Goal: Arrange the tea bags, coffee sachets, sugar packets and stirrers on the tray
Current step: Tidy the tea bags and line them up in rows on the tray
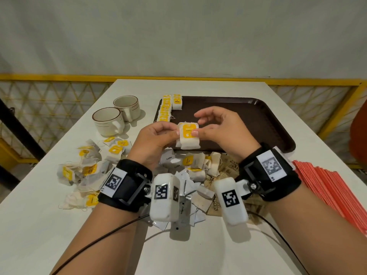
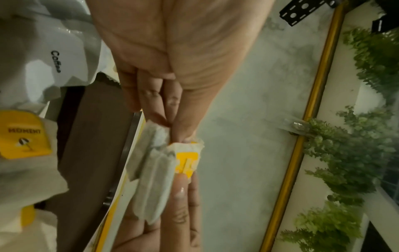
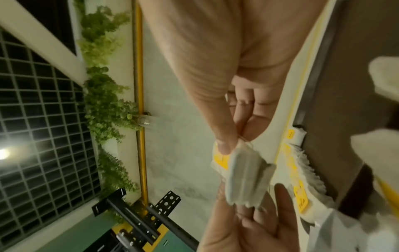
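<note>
pinching upright tea bag (image 1: 188, 135), both hands

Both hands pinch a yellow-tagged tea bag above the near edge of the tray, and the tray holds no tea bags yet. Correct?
Not quite. The hands' grip on the tea bag is as stated, but the head view shows tea bags already lined up along the tray's far left edge.

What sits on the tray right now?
On the tray, only tea bags lined along its left edge are visible. Both hands and the held tea bag cover part of its near side.
</note>
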The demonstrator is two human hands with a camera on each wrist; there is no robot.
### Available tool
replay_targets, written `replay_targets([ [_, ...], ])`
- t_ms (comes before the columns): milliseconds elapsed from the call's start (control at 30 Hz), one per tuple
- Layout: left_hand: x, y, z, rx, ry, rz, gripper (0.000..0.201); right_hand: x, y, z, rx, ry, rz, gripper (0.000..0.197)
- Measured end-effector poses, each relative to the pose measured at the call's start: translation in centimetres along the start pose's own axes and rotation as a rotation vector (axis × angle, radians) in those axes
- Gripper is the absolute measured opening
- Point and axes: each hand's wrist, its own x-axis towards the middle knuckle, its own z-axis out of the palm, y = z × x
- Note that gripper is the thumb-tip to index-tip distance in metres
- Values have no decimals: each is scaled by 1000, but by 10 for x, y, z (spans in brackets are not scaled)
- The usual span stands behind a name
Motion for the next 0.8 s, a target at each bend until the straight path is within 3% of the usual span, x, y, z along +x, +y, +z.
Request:
replay_targets([
  [233,-3,2,5,-70,-30,-3,9,-2,-1,5,137,-4,58,32],
  [400,-5,5,11,-97,-31,4,4,0,-1,2,110,-31,55,31],
  [533,-5,1,8,57,-57,12,17,-2,-1,-8,82,-84,90,30],
  [633,-2,-2,5,124,1,25,16,-2,-2,-32,-189,-167,92,35],
  [733,2,-3,-1,101,60,17,16,-4,-1,-53,-690,-394,95,47],
  [800,3,-3,-3,79,75,11,16,-8,3,-55,-807,-499,120,43],
])
